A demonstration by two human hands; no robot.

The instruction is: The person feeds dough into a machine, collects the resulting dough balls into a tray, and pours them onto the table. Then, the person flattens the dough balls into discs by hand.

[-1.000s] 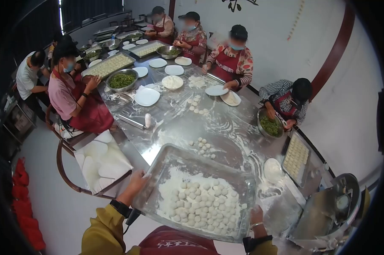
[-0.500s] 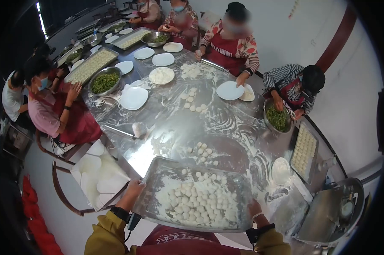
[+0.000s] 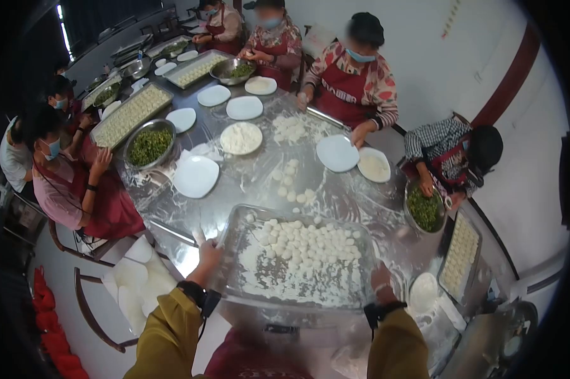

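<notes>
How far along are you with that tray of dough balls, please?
Done: the dough balls are shaped, floured and bunched at the far end of the tray. In hand: left hand and right hand grip its near sides over the table. Left: the balls are all in the tray.

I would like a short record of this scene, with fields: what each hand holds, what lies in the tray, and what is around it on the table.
Left hand: the left hand grips the left edge of the metal tray.
Right hand: the right hand grips its near right corner.
Tray contents: dough balls toward the far side, loose flour nearer.
Table: the table is dusted with flour.
Around: a white plate, green filling, seated people.
</notes>
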